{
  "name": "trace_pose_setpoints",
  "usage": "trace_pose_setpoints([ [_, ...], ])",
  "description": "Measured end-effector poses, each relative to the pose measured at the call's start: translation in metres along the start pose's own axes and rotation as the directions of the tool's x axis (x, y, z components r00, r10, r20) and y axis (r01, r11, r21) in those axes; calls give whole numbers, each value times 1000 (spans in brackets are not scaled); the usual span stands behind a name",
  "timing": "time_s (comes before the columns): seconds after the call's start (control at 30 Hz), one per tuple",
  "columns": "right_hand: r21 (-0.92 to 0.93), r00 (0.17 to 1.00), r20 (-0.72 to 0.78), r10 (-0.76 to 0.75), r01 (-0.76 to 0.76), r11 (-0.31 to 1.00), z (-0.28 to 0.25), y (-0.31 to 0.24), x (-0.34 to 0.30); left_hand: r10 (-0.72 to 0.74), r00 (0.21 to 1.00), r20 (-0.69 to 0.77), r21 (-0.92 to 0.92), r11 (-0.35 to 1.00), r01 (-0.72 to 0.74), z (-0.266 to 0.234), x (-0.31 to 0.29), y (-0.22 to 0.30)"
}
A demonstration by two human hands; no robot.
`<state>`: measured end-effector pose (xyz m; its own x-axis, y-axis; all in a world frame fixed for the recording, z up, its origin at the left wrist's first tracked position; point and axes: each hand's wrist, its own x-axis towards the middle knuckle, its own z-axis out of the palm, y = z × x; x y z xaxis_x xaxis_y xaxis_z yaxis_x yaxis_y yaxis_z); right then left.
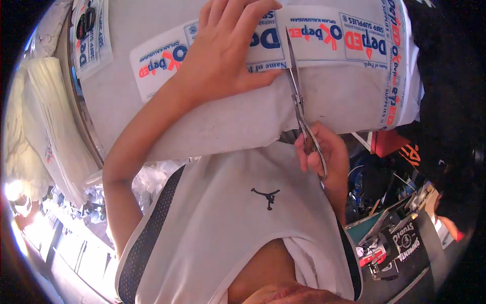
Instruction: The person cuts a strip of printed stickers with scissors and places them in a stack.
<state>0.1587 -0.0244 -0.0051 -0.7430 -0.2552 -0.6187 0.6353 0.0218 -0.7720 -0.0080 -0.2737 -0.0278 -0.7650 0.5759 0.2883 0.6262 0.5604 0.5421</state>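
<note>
Pale rounded work surface [223,126] fills 12 o'clock side; dark background [450,101] at 3, bundle of cream sheeting [50,126] at 9. White strip printed blue and red [324,55] lies across surface at 12. Left hand [220,58], near 12, spreads palm-down on strip, thumb apart from fingers. Right hand [331,147], at 3, clamped on handles of metal scissors [297,99]; blades point toward 12, over strip. Hands apart from each other.

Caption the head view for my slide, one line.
Left fingers spread over a white, fabric-like strip printed in red and blue; right fingers hold long silver metal scissors at it.
</note>
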Motion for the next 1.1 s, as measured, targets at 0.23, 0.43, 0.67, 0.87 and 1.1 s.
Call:
trace_pose_setpoints([
  [0.23,78,999,-44,8,-4,997,11,-6,1,-39,996,83,-11,999,40,-3,-2,6],
  [0.43,84,999,-40,-23,26,996,10,4,2,24,1000,0,-30,999,-24,1,-4,4],
  [0.67,141,997,-61,-42,50,989,15,12,0,-14,1000,19,-18,1000,14,1,-4,5],
  [0.87,116,994,-80,-72,81,990,17,16,-2,-8,1000,-1,-18,1000,8,2,-4,5],
  [1.1,76,990,-136,-46,57,996,20,17,-7,18,1000,-21,-23,1000,-19,3,-5,3],
])
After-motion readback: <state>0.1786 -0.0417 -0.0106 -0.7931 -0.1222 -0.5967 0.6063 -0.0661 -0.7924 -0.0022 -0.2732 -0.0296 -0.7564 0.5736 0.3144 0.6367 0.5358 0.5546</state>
